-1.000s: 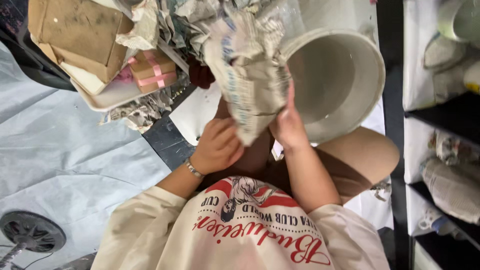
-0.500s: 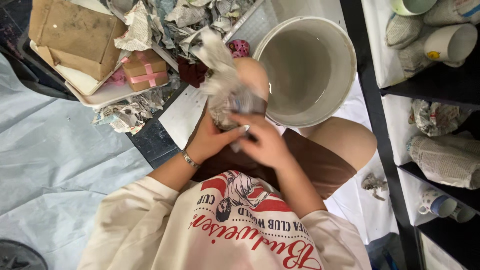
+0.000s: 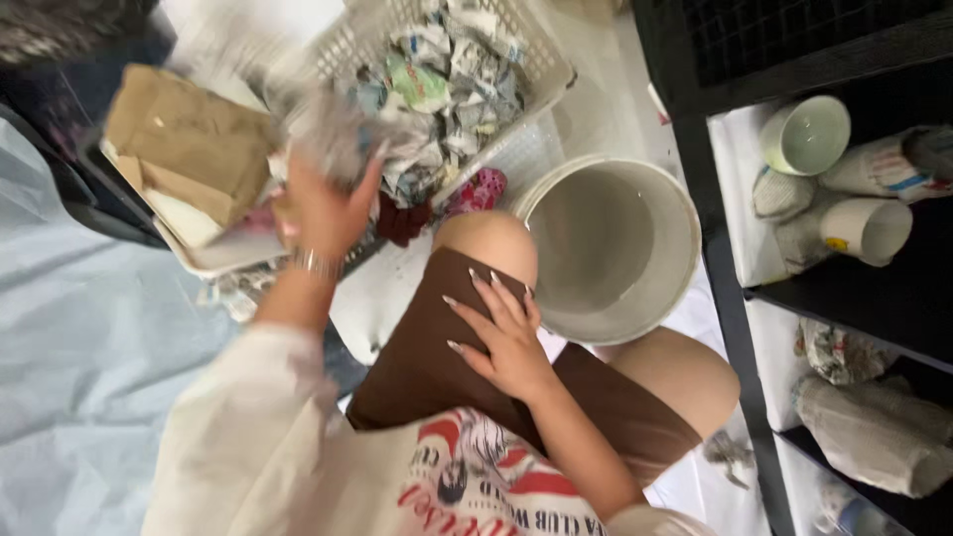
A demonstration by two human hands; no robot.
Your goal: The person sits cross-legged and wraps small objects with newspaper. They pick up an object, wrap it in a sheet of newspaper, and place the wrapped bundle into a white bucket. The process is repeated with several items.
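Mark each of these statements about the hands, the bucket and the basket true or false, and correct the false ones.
1. The left hand holds crumpled newspaper up by the white plastic basket. True.
2. The right hand grips a mug. False: it rests flat on the brown shorts.
3. The round white bucket is full of paper. False: it shows nothing inside.
4. The white basket holds crumpled newspaper. True.
5. Pale cups sit on the black shelf. True.

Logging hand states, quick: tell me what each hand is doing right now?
Left hand: closed on crumpled newspaper, blurred.
Right hand: open, flat on the thigh, holding nothing.
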